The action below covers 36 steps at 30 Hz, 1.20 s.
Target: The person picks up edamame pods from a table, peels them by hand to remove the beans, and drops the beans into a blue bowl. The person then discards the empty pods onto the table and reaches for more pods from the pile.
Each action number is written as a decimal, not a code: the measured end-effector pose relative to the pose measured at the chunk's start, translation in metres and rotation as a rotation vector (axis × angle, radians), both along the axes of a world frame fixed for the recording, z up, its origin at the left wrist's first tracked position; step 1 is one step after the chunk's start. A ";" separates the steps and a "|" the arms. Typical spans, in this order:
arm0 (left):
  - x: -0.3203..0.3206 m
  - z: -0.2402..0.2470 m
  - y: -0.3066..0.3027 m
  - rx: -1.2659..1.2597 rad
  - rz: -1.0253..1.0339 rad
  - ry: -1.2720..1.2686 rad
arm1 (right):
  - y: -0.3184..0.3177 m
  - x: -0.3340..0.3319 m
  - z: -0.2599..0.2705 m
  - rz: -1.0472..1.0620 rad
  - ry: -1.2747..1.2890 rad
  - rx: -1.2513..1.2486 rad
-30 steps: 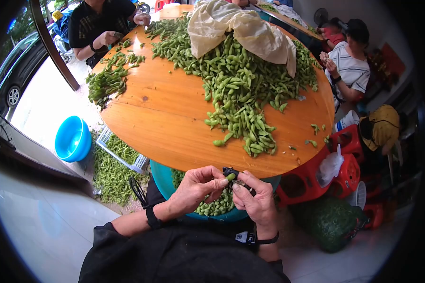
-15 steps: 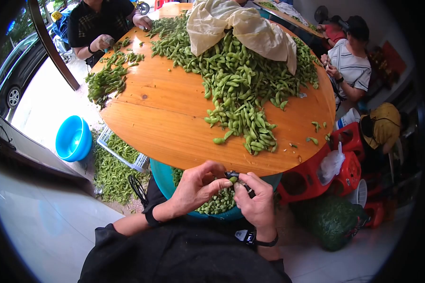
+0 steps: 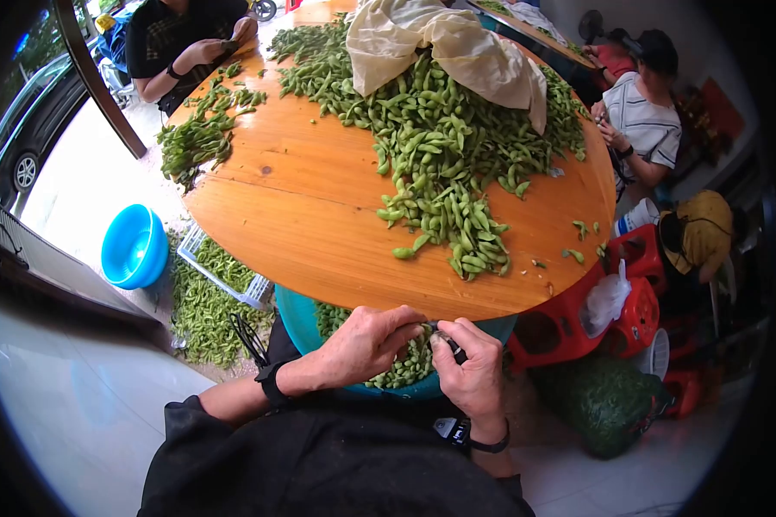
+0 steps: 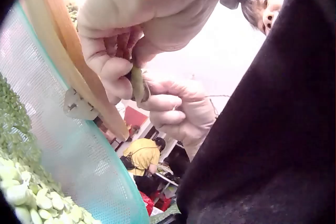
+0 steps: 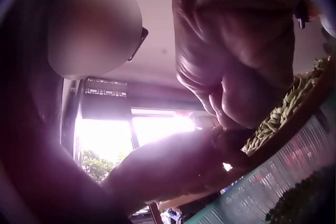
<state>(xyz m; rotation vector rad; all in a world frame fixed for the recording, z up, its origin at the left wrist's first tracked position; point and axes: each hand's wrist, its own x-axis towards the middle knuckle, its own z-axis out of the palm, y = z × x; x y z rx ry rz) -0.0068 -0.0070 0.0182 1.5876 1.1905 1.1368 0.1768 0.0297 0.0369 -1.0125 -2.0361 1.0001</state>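
Observation:
Above a teal mesh basket, at the table's near edge, both hands come together. My left hand pinches a green soybean pod between thumb and curled fingers. My right hand grips the pod's other end, its fingertips right up against the left ones. A black band sits on a right-hand finger. From the head view the pod is mostly hidden by the fingers. Shelled green beans fill the basket beneath.
Soybean pods are heaped on the wooden table, partly under a cream cloth. A blue basin and a white crate stand left on the floor; red stools stand right. Other people sit around the table.
The left hand lifted slightly off the right hand's fingertips, then came back against them. The pod's green end, visible earlier, is now largely covered. The person at far left brought both hands together.

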 end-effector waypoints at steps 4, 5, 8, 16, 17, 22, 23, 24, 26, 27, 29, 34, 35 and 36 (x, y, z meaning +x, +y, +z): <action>0.012 -0.004 0.002 -0.351 0.023 -0.495 | -0.011 -0.014 -0.006 -0.169 -0.075 0.310; 0.015 -0.006 0.003 -0.348 0.024 -0.497 | -0.015 -0.018 -0.009 -0.234 -0.106 0.420; 0.018 -0.009 0.004 -0.337 0.067 -0.632 | -0.018 -0.025 -0.018 -0.261 -0.165 0.586; 0.031 -0.009 0.005 -0.476 0.039 -1.015 | -0.013 -0.029 -0.024 -0.327 -0.164 0.762; 0.033 -0.013 0.005 -0.482 0.044 -1.052 | -0.013 -0.029 -0.024 -0.337 -0.175 0.801; 0.033 -0.007 0.004 -0.481 0.040 -1.035 | -0.015 -0.030 -0.024 -0.304 -0.155 0.778; 0.033 -0.013 0.004 -0.459 0.025 -1.023 | -0.014 -0.029 -0.024 -0.300 -0.160 0.778; 0.032 -0.016 0.005 -0.438 0.009 -1.010 | -0.013 -0.029 -0.025 -0.297 -0.160 0.779; 0.028 -0.018 0.004 -0.414 -0.009 -0.957 | -0.010 -0.028 -0.026 -0.300 -0.164 0.839; 0.027 -0.018 0.004 -0.392 -0.027 -0.903 | -0.010 -0.028 -0.026 -0.300 -0.165 0.840; 0.028 -0.010 0.002 -0.394 0.012 -0.865 | -0.010 -0.027 -0.023 -0.283 -0.085 0.727; 0.029 -0.016 0.005 -0.372 -0.033 -0.848 | -0.004 -0.017 -0.017 -0.274 0.068 0.403; 0.029 -0.016 0.005 -0.365 -0.043 -0.843 | -0.003 -0.017 -0.017 -0.265 0.137 0.327; 0.028 -0.016 0.006 -0.359 -0.053 -0.837 | -0.005 -0.018 -0.015 -0.280 0.080 0.380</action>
